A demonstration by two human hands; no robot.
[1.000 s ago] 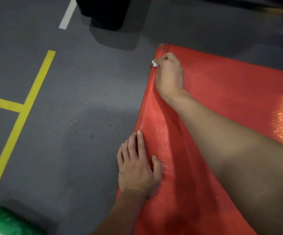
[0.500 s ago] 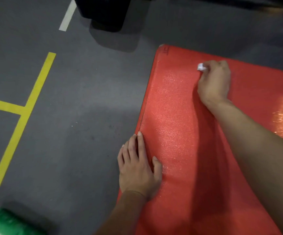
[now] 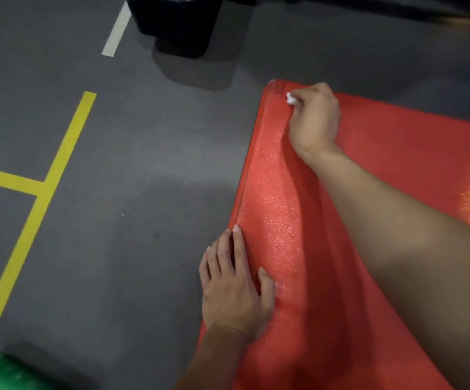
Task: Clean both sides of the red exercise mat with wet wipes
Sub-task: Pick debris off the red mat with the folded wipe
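I press my flat left hand (image 3: 235, 288) on the near edge of the red mat (image 3: 397, 153) on the floor while my right hand (image 3: 314, 116) pinches a wadded wipe (image 3: 290, 98) at its far corner; the mat looks light, soft, likely to slide.

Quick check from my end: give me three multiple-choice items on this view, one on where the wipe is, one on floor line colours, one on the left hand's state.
1. Where is the wipe?
A. mat's far left corner
B. on the floor
C. under the left hand

2. Floor line colours?
A. red, blue
B. yellow, white
C. green only

3. The left hand is:
A. gripping a wipe
B. lying flat across the mat edge
C. lifted

Key: 1 A, right hand pinches it there; 2 B, yellow T and white stripe; 3 B, fingers straight.
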